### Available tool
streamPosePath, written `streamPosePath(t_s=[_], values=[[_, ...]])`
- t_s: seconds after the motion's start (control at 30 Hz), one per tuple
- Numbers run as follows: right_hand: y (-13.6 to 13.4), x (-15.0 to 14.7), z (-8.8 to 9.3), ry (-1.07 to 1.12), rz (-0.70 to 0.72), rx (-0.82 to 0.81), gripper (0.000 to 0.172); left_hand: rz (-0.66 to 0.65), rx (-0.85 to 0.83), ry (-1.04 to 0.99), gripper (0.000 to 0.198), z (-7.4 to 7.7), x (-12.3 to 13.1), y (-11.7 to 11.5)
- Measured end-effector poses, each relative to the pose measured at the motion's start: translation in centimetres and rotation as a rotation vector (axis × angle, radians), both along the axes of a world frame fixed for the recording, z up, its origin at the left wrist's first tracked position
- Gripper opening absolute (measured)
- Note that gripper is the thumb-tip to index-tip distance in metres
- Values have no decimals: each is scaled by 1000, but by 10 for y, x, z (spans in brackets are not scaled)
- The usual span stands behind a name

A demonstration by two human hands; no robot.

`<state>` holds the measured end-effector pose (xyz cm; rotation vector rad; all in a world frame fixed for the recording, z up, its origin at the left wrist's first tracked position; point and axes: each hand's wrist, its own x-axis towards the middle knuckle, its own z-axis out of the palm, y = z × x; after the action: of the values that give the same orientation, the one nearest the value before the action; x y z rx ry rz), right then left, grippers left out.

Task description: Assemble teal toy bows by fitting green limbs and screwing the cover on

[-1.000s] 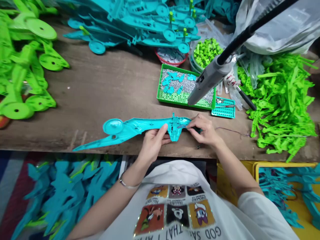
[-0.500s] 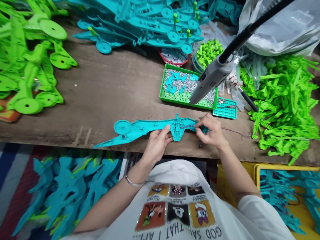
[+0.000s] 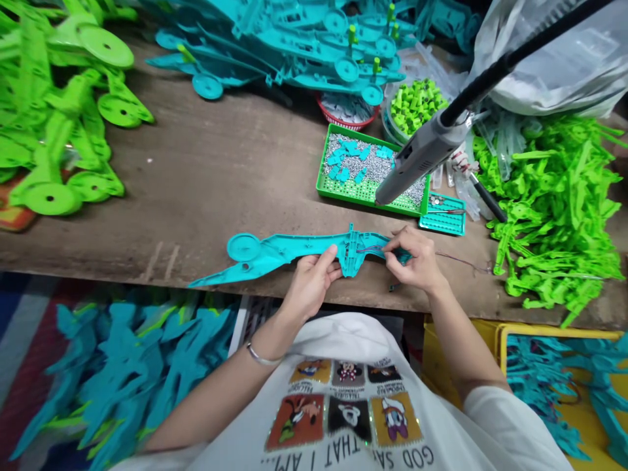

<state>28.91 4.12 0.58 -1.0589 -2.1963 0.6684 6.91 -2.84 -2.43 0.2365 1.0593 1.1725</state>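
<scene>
A long teal plastic toy shell [image 3: 279,252] lies along the front edge of the wooden bench [image 3: 210,170]. My left hand [image 3: 311,281] grips its middle from below, thumb on top. At the shell's right end my right hand [image 3: 415,258] is closed in a pinch on a thin wire [image 3: 461,261] that trails off to the right across the wood. A grey electric screwdriver [image 3: 417,160] hangs on a black cable just above and behind my right hand.
A green tray [image 3: 366,193] of small screws and teal bits sits behind the shell, with a small teal tray [image 3: 441,219] beside it. Green plastic parts are heaped at left [image 3: 53,111] and right [image 3: 554,203]; teal shells [image 3: 294,46] at the back.
My right hand slid a little to the right along the shell's end, pinching the wire. My view shifted slightly; the shell and left hand stay in place.
</scene>
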Motion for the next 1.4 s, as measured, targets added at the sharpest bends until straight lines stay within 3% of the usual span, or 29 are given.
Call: streamPosePath(t_s=[0.47,0.7,1.4], values=[[0,2,1,-40,0,-14,10,-24,21,37,42,4,2,-2],[-3,-8,3,-47,53,-17,12,30,22,29,42,1,7,-7],[-6,-9,-2,-23,4,-115,10,-58,33,-1,50,0,8,-6]])
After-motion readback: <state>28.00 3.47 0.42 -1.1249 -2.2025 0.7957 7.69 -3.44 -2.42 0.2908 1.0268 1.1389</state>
